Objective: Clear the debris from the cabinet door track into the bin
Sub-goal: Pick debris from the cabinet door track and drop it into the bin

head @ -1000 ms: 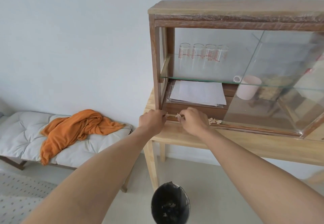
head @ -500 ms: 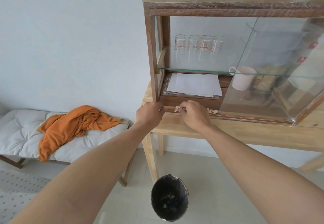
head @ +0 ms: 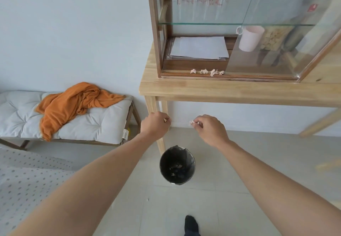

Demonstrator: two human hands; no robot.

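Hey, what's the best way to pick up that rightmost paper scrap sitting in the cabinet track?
Probably pinch the rightmost paper scrap by its crumpled top with fingertips, coming from the front and above. The sliding glass door stands just to its right, and the track is a narrow groove.

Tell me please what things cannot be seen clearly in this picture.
- Left hand: closed fist hides whatever it holds; only a tiny tip shows.
- Bin: dark inside, contents unclear.
- Cabinet: top and right side cut off by the frame.
- Things beside the pink cup: blurred by glass reflections.
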